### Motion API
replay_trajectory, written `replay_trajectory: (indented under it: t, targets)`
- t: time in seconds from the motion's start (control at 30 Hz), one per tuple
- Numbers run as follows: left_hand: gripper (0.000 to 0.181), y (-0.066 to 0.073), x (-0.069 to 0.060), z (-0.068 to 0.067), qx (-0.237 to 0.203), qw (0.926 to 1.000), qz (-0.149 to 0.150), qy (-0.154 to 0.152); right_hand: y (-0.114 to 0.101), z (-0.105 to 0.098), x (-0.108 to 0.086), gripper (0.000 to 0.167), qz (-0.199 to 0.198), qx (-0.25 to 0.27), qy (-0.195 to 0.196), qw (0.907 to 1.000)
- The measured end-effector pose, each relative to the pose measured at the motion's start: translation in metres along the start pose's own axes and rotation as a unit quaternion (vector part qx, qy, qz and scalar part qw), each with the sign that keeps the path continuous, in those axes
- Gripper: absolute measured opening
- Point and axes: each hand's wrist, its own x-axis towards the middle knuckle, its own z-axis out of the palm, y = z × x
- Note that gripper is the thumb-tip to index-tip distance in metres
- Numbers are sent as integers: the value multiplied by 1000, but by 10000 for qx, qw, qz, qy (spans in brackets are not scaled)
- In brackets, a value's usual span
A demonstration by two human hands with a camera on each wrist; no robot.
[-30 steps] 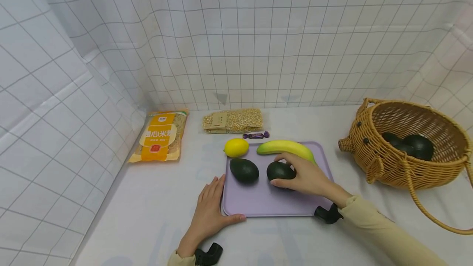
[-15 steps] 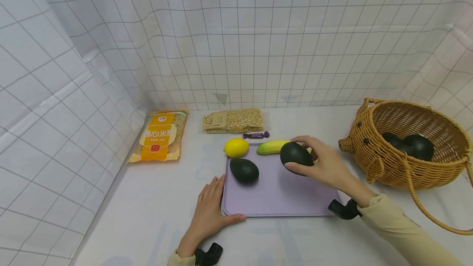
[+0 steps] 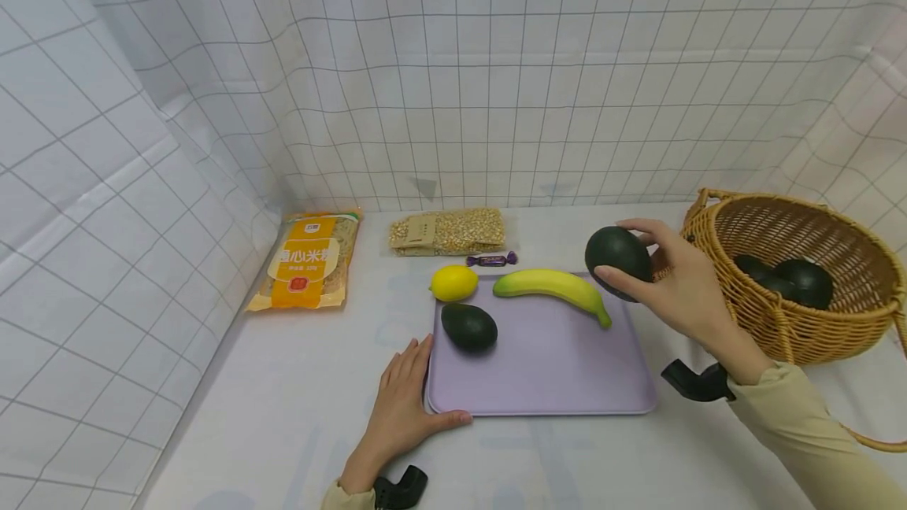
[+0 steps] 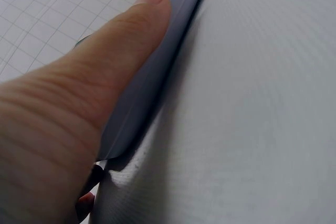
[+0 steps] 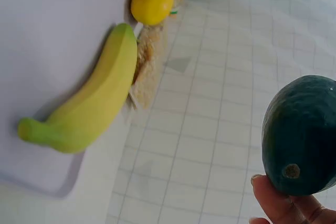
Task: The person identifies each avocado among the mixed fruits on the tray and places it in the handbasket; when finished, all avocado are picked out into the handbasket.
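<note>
My right hand (image 3: 676,286) grips a dark green avocado (image 3: 618,260) above the back right corner of the lilac tray (image 3: 553,384). The right wrist view shows the held avocado (image 5: 299,135) with fingertips beneath it. At the tray's front left corner rests my left hand (image 3: 402,400), fingers straight along the side and thumb by the front edge. A second avocado (image 3: 469,327) lies on the tray's left part. Along the back lies a yellow-green banana (image 3: 556,287), and a lemon (image 3: 454,282) sits at the back left corner.
A wicker basket (image 3: 765,329) with several avocados (image 3: 804,282) inside stands on the right, partly behind my right arm. Behind the tray lie a wrapped purple candy (image 3: 492,260) and a bag of pale kernels (image 3: 453,231). An orange food packet (image 3: 306,260) lies at the left.
My right hand has lifted the avocado off the tray and carried it right and up, towards the basket. The banana is uncovered now. My left hand has stayed put.
</note>
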Motion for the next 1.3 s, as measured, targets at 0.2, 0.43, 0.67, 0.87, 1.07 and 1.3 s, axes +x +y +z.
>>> replay_trajectory:
  t: [0.2,0.43,0.67,0.87,1.07,1.3]
  targets:
    - [122,-1,0,1,5,10000,-7,-27,8,-23,0,64,490,108,410,9979]
    - [122,-1,-1,0,34,10000,11,-23,26,-53,-1,62,927,-155,642,9935]
    - [122,-1,-1,0,49,10000,5,-34,48,-79,-2,64,1549,-835,529,9830]
    - [123,0,0,0,39,10000,3,-44,62,-101,0,71,2163,-1156,167,9693]
    - [122,0,0,0,47,10000,35,-19,73,-114,0,81,2533,-1072,-159,9613]
    - [122,0,0,0,51,10000,13,-27,92,-118,1,82,2652,-1219,-317,9559]
